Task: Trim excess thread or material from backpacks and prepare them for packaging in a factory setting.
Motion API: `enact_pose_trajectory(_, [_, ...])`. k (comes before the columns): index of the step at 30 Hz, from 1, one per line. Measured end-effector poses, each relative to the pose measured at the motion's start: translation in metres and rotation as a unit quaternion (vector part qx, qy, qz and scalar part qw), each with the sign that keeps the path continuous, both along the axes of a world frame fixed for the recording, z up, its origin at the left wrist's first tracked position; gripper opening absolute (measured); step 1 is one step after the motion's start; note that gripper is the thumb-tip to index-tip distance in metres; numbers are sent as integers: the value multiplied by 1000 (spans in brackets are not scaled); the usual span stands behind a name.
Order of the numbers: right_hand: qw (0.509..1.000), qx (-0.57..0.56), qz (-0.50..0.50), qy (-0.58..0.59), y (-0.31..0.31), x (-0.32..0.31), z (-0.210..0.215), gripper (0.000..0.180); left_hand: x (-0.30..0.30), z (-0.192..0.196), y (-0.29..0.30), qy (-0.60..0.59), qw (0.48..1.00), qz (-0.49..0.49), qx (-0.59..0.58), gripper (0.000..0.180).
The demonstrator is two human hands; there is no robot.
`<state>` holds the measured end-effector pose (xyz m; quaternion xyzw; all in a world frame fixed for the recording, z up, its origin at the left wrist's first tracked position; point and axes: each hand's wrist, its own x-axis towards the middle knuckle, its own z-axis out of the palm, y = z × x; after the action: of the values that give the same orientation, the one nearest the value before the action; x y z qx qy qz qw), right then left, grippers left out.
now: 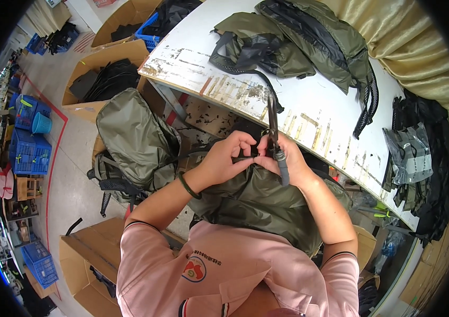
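A pair of scissors [273, 122] with a grey-wrapped handle sits in my right hand [291, 158], its blades pointing away from me toward the table. My right thumb and fingertips also pinch toward the same spot as my left hand [230, 155]. The left fingers are closed on a dark strap [199, 152], only part of which shows between the hands. Both hands nearly touch above an olive-green bag [267, 203] lying across my lap. The scissors hide part of the right fingers, and the fine detail at the fingertips is too small to make out.
A white worn table [309, 113] stands ahead, bearing olive-and-black bags [309, 42]. Black straps and a clear plastic packet [412, 153] lie at its right. Another green bag [134, 140] rests at left, near cardboard boxes [105, 79]. Blue crates [30, 153] stand farther left.
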<state>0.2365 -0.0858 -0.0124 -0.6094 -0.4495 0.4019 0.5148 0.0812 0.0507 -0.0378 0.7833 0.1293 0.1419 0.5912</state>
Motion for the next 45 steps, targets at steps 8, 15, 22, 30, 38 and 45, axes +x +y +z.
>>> enact_pose_trajectory(8, [989,-12,-91,-115,-20,23,-2,27,12,-21,9,18,957,-86,-277,11])
enact_pose_trajectory(15, [879,-111,18,-463,-53,56,44,35,11,-27,13,9,937,-100,-334,14])
enact_pose_trajectory(22, [831,-211,72,-510,-60,58,53,24,11,-22,9,3,944,-76,-321,17])
enact_pose_trajectory(30, [841,-208,92,-491,-53,57,50,24,11,-21,7,-2,942,-78,-325,19])
enact_pose_trajectory(38, [856,-208,89,-465,-46,52,46,23,10,-21,8,-1,941,-85,-328,20])
enact_pose_trajectory(45, [857,-213,87,-462,-46,52,45,25,10,-18,8,25,945,-79,-318,20])
